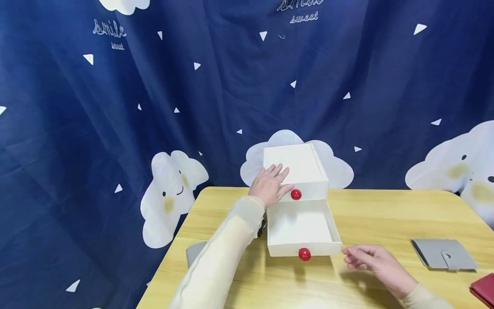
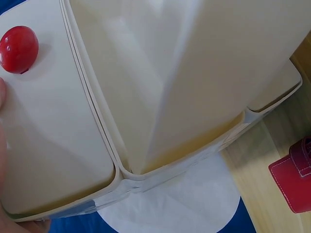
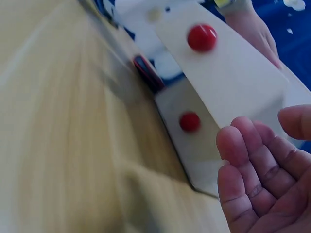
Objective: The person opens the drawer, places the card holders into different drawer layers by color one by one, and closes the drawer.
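A white box of stacked drawers (image 1: 295,165) with round red knobs stands on the table. Its upper drawer is closed, while the open drawer (image 1: 301,225) below is pulled out and looks bare inside. My left hand (image 1: 268,186) rests on the box's top left front edge, fingers spread, thumb near the upper red knob (image 1: 296,194). Beside the open drawer's right front corner is my right hand (image 1: 372,262), loosely curled and holding nothing. In the right wrist view its palm (image 3: 272,189) shows, with a lower drawer front (image 3: 187,141) beyond the open drawer.
On the right of the wooden table (image 1: 370,214) lie a grey snap wallet (image 1: 445,254) and a dark red case (image 1: 484,288). A grey item (image 1: 194,253) is partly hidden by the left sleeve. Behind hangs a blue curtain (image 1: 216,107) with clouds.
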